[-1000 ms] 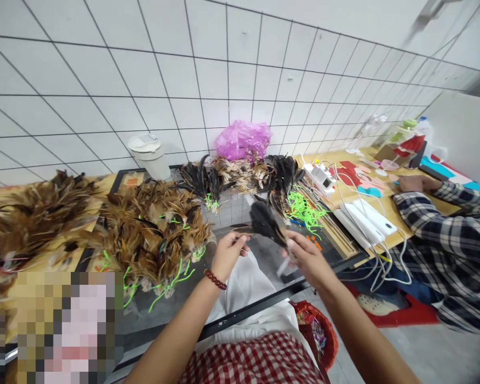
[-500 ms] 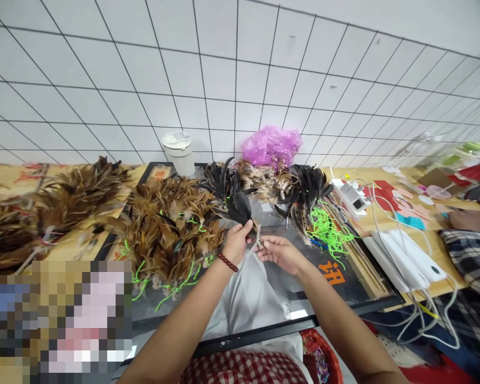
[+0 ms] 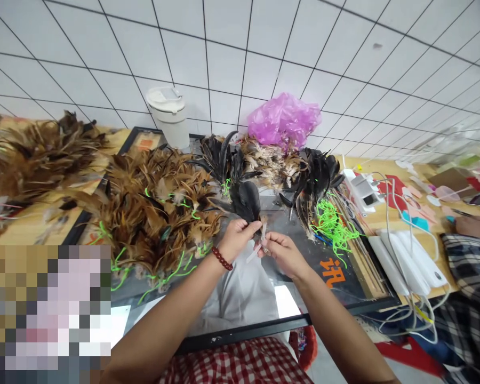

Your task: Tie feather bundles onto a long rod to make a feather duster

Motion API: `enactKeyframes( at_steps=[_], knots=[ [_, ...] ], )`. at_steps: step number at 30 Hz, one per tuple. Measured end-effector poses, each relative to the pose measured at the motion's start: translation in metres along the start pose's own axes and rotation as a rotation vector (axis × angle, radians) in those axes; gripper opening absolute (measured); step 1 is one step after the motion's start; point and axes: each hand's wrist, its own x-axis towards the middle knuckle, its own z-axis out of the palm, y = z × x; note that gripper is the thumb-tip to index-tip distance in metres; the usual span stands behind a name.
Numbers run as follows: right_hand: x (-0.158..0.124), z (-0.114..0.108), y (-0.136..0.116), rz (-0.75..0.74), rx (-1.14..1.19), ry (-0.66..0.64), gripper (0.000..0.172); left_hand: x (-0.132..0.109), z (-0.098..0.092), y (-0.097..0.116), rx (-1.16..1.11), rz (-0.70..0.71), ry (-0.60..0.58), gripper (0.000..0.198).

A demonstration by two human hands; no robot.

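My left hand (image 3: 237, 242), with a dark red bead bracelet at the wrist, is closed on a small bunch of black feathers (image 3: 247, 200). The feathers fan up and to the left from its fingertips. Close beside it, my right hand (image 3: 283, 253) pinches a thin whitish strip (image 3: 254, 253) at the base of the bunch. Part of the strip is hidden by the fingers. Whether it is wrapped around the quills, I cannot tell. Both hands are above the front of the dark board (image 3: 296, 229).
Brown feather bunches (image 3: 156, 208) with green ties lie at left. Black feathers (image 3: 318, 173), pale feathers (image 3: 264, 160) and green ties (image 3: 334, 224) lie beyond. A white cup (image 3: 170, 120) and pink plastic bag (image 3: 284, 120) stand at the wall. Cables and another person's plaid sleeve (image 3: 470, 261) are at right.
The camera view has tilted and shifted. Both hands stay together at the feather base, and more of the whitish strip now shows between and below the fingers.
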Motion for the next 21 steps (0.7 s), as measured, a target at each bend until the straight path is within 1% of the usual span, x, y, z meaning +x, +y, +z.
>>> enactKeyframes(
  at_steps=[3, 4, 6, 8, 9, 11, 12, 15, 16, 18, 19, 21],
  knots=[
    [-0.002, -0.002, 0.002, -0.017, -0.026, -0.019, 0.019, -0.001, 0.000, -0.001, 0.045, 0.026, -0.064, 0.046],
    [-0.002, -0.001, 0.001, -0.020, -0.031, -0.029, 0.019, -0.001, 0.000, -0.002, 0.053, 0.024, -0.065, 0.045],
    [-0.001, -0.001, -0.001, -0.021, -0.011, -0.039, 0.020, -0.002, 0.000, -0.001, 0.056, 0.008, -0.027, 0.046],
    [0.001, 0.000, -0.003, -0.025, 0.050, -0.019, 0.022, -0.003, 0.001, 0.001, 0.002, -0.006, -0.003, 0.047],
    [0.002, -0.001, -0.004, -0.026, 0.084, -0.004, 0.023, -0.004, 0.001, 0.003, -0.041, -0.005, -0.014, 0.047],
    [0.004, -0.002, -0.005, -0.027, 0.127, 0.011, 0.025, -0.005, 0.001, 0.008, -0.096, 0.018, -0.077, 0.043],
    [0.004, -0.004, -0.005, -0.026, 0.132, 0.006, 0.027, -0.006, 0.001, 0.010, -0.089, 0.041, -0.114, 0.041],
    [0.005, -0.006, -0.004, -0.021, 0.114, -0.031, 0.033, -0.010, 0.000, 0.013, 0.017, 0.109, -0.242, 0.034],
    [0.005, -0.006, -0.003, -0.017, 0.098, -0.043, 0.035, -0.011, 0.000, 0.012, 0.029, 0.108, -0.294, 0.032],
    [0.005, -0.006, -0.002, -0.009, 0.052, -0.062, 0.038, -0.013, 0.000, 0.011, -0.021, 0.057, -0.367, 0.029],
    [0.005, -0.006, -0.002, -0.008, 0.027, -0.071, 0.038, -0.013, 0.000, 0.010, -0.070, 0.024, -0.372, 0.028],
    [0.005, -0.006, 0.000, -0.015, -0.028, -0.097, 0.037, -0.014, 0.000, 0.011, -0.165, -0.034, -0.331, 0.028]
  ],
)
